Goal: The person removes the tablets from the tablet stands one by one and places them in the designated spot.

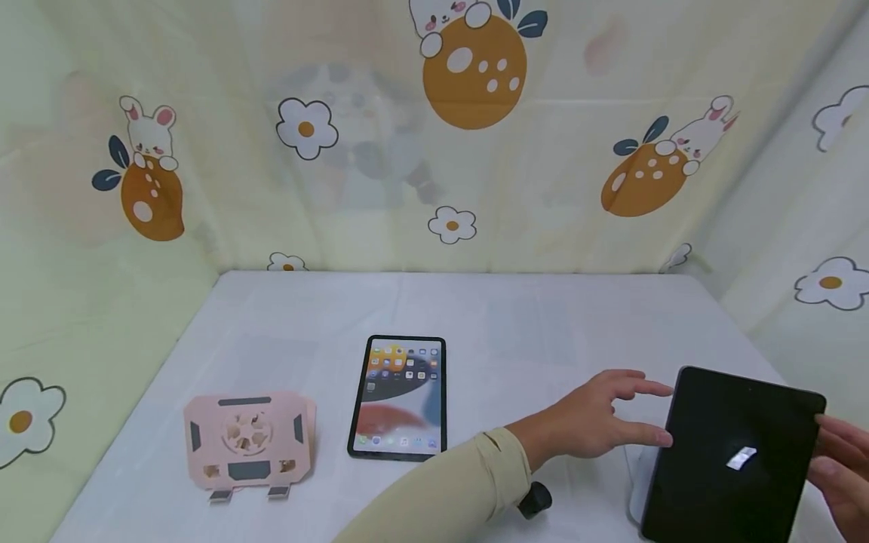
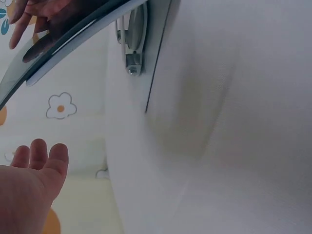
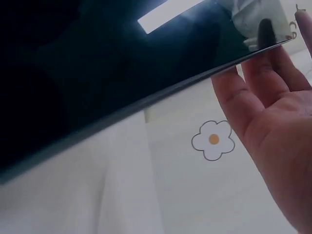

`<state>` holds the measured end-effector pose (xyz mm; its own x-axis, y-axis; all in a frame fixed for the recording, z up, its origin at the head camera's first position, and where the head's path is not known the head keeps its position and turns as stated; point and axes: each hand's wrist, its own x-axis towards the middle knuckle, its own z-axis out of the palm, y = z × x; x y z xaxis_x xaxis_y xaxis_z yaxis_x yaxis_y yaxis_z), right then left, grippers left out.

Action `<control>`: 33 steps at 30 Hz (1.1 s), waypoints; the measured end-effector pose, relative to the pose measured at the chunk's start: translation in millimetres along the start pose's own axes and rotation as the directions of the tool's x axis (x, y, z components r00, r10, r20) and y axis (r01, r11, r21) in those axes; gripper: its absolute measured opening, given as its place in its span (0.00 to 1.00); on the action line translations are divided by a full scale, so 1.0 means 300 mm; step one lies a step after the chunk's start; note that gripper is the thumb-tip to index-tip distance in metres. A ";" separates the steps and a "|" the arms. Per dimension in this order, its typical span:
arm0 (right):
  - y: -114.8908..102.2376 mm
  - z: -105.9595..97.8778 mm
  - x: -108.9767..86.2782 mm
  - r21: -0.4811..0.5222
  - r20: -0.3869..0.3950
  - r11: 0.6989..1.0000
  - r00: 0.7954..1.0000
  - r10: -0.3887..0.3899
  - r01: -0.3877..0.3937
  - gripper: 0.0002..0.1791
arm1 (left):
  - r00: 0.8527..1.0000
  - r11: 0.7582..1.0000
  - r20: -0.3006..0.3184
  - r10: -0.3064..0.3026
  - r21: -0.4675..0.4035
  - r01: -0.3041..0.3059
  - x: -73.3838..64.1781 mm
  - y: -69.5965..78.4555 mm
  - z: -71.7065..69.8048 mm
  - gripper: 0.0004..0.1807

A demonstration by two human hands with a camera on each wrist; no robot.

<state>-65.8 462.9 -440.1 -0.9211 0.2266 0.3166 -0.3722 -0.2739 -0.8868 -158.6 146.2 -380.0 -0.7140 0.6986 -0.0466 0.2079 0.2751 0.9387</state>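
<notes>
A tablet with a dark screen [image 1: 736, 452] leans at a tilt on a pale stand [image 1: 640, 479] at the right of the table. The stand's metal hinge [image 2: 134, 44] shows in the left wrist view. My left hand [image 1: 587, 415] reaches from the left with fingers and thumb spread, fingertips close by the tablet's left edge. Extended fingers of my right hand [image 1: 842, 467] touch the tablet's right edge. In the right wrist view, the tips of some right-hand fingers [image 3: 263, 80] are hidden behind that edge.
A second tablet [image 1: 400, 400], its home screen lit, lies flat mid-table. To its left stands a pink holder [image 1: 250, 441] with a round cutout. A small black object [image 1: 535, 500] lies just beyond my left sleeve [image 1: 448, 490]. Patterned curtains [image 1: 373, 226] surround the table.
</notes>
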 end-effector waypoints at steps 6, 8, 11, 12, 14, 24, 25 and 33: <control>0.008 0.017 -0.006 0.008 -0.011 1.000 1.000 0.005 -0.004 0.30 | 0.999 1.000 0.032 -0.010 -0.007 0.010 0.018 0.016 0.014 0.27; 0.007 0.023 -0.006 -0.026 -0.035 1.000 0.999 0.012 -0.012 0.30 | 0.999 1.000 0.042 -0.012 -0.020 0.013 0.023 0.019 0.018 0.27; 0.002 0.031 -0.006 -0.031 -0.044 0.999 0.999 0.017 -0.018 0.29 | 0.999 0.999 0.043 -0.021 -0.044 0.023 0.029 0.022 0.026 0.27; 0.002 0.035 -0.006 -0.025 -0.039 1.000 0.999 0.012 -0.013 0.29 | 0.999 0.998 0.045 -0.023 -0.052 0.025 0.031 0.022 0.028 0.27; 0.001 0.043 -0.007 -0.030 -0.039 1.000 0.999 0.009 -0.010 0.28 | 0.998 0.997 0.049 -0.028 -0.072 0.031 0.033 0.021 0.033 0.27; 0.003 0.053 -0.004 0.037 0.017 0.999 1.000 -0.018 0.017 0.26 | 0.992 0.993 0.117 -0.038 -0.107 0.051 0.035 0.024 0.046 0.27; 0.001 0.053 -0.003 0.049 0.017 0.999 1.000 -0.012 0.011 0.26 | 0.992 0.993 0.123 -0.038 -0.108 0.051 0.035 0.025 0.048 0.27; -0.016 0.066 0.004 0.045 0.079 0.999 0.997 -0.005 0.001 0.27 | 0.993 0.992 0.113 -0.027 -0.123 0.041 0.025 0.023 0.055 0.29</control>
<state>-67.4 446.0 -428.7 -0.9253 0.1538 0.3466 -0.3783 -0.3153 -0.8703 -151.4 164.1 -379.4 -0.6392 0.7611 -0.1103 0.0943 0.2199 0.9710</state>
